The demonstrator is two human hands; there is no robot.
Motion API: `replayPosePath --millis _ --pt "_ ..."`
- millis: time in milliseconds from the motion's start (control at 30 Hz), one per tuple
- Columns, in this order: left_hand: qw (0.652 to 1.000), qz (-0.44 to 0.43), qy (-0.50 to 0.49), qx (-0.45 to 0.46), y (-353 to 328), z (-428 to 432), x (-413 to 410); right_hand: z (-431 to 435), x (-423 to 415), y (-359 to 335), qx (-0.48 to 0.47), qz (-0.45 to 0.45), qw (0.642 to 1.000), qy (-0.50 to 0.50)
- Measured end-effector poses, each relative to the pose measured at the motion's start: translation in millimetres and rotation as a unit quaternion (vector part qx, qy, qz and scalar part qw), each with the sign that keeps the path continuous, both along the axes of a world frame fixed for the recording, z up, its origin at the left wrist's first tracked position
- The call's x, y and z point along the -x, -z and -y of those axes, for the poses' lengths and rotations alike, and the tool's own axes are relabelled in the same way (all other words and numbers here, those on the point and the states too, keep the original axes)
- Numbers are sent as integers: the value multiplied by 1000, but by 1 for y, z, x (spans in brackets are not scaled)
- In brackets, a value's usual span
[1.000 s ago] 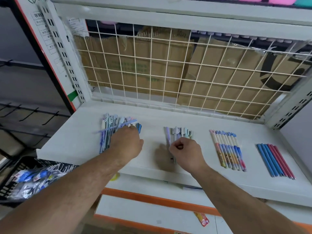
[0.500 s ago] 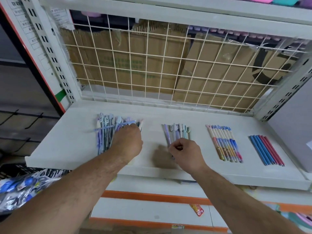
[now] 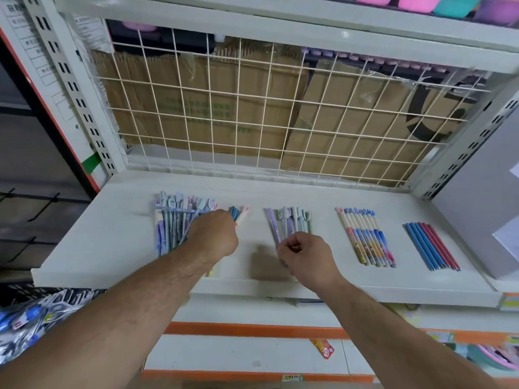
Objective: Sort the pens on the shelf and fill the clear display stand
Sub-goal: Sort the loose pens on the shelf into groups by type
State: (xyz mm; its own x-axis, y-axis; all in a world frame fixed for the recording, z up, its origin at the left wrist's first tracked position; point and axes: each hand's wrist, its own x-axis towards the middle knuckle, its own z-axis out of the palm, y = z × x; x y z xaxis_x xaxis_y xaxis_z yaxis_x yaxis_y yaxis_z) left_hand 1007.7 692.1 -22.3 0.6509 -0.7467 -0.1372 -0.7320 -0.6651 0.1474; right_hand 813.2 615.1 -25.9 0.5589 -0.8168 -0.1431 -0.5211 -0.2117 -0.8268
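Shelf (image 3: 112,242) white, wire grid (image 3: 238,110) with cardboard (image 3: 196,88) behind. Pens (image 3: 365,237) in four groups, long axes near-to-far, caps far. Left hand (image 3: 214,234) covers leftmost pile (image 3: 171,220), grip unclear; right hand (image 3: 304,255) pinches pens of second group (image 3: 290,220).

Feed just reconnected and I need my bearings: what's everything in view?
Shelf: one, white, centre.
Left pile: many pens, purple-teal, shelf left.
Mid pens: several, purple-teal, shelf centre.
Gradient pens: several, cream-blue-pink, right of centre.
Blue-red pens: several, far right.
Grid: one, white, behind shelf.
Cardboard: sheets, brown, behind grid.
Tubs: several, pink-teal-purple, top right.
Basket: one, black, lower left.
Packet: one, orange, below shelf.
Left hand: on left pile, grip hidden.
Right hand: grip pinches mid pens.
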Motion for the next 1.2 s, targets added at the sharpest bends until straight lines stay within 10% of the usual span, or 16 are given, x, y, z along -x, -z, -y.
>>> replayPosePath --millis 633,800,1000,1200 --pt "994 39 49 -85 7 7 14 1 7 0 3 3 1000 -7" --pt "995 -101 -14 9 1 12 9 -1 5 -2 -4 7 1000 -8" --pt "806 -510 -199 224 -7 19 10 -9 -5 -9 -5 14 1000 -10" --pt "759 -586 -176 223 -14 14 24 -16 -13 -13 -32 18 999 2"
